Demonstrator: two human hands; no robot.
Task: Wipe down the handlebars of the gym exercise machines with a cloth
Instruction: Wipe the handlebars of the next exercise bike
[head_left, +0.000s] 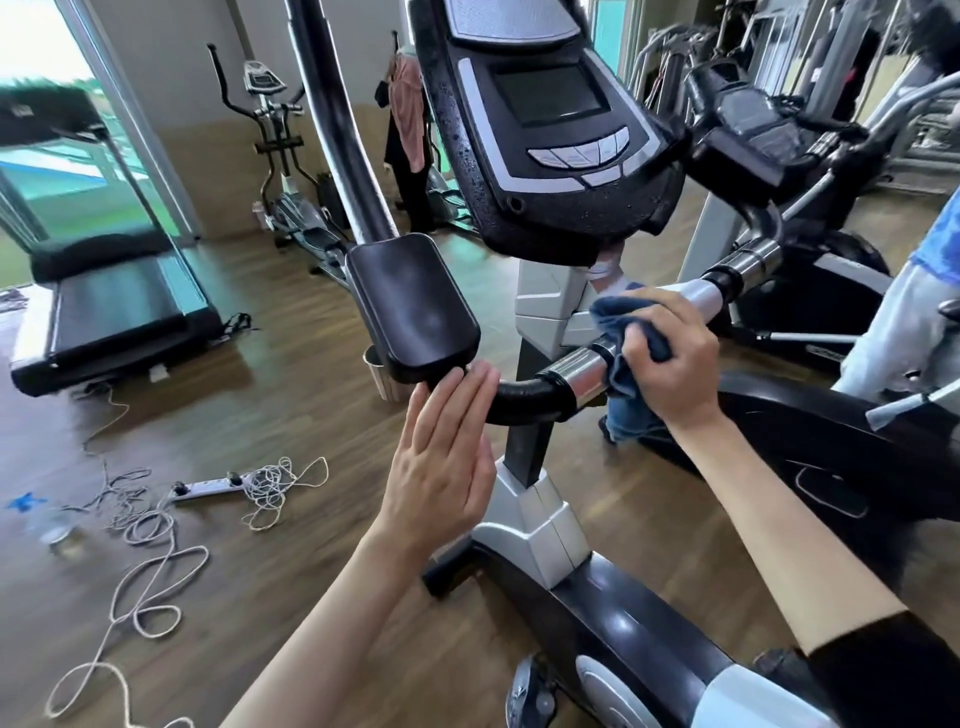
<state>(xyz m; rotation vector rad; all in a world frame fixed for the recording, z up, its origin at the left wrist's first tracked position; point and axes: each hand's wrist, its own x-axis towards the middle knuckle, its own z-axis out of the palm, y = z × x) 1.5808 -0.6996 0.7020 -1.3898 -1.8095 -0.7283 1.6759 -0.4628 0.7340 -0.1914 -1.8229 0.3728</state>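
Console above the handlebar, cloth on it, pad to the left, treadmill far left.

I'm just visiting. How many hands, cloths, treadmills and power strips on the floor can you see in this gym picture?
Bare hands: 2, the left hand and the right hand
Dark blue cloth: 1
Black treadmill: 1
White power strip: 1
Total: 5

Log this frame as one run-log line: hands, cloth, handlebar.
step: wiping handlebar | right hand: grips blue cloth wrapped round the bar | left hand: fingers straight, tips at lower edge of black pad
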